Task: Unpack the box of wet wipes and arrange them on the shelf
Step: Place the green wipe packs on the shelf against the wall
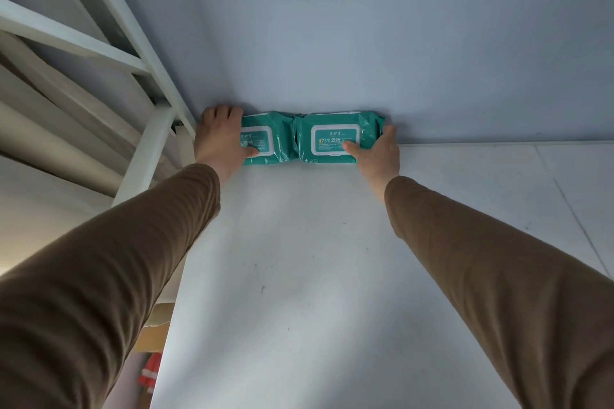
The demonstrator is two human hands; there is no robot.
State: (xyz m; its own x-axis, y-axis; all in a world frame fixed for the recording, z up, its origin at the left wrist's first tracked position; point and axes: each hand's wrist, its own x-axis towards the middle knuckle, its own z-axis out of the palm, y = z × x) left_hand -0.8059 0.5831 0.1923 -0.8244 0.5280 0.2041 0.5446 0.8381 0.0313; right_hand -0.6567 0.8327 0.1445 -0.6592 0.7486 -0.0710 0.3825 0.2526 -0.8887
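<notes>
Two teal packs of wet wipes with white flip lids lie side by side at the back of the white shelf [315,259], against the wall. My left hand [221,138] grips the left pack [272,139] at its left end, thumb on the lid and fingers over the far edge. My right hand [378,151] grips the right pack [332,136] at its right end, thumb on the lid. The two packs touch in the middle. Brown sleeves cover both arms.
The grey-blue wall [365,26] rises behind the packs. A white metal shelf frame [146,139] stands at the left. Below the shelf's left edge, part of a cardboard box [156,329] and something orange [149,375] show.
</notes>
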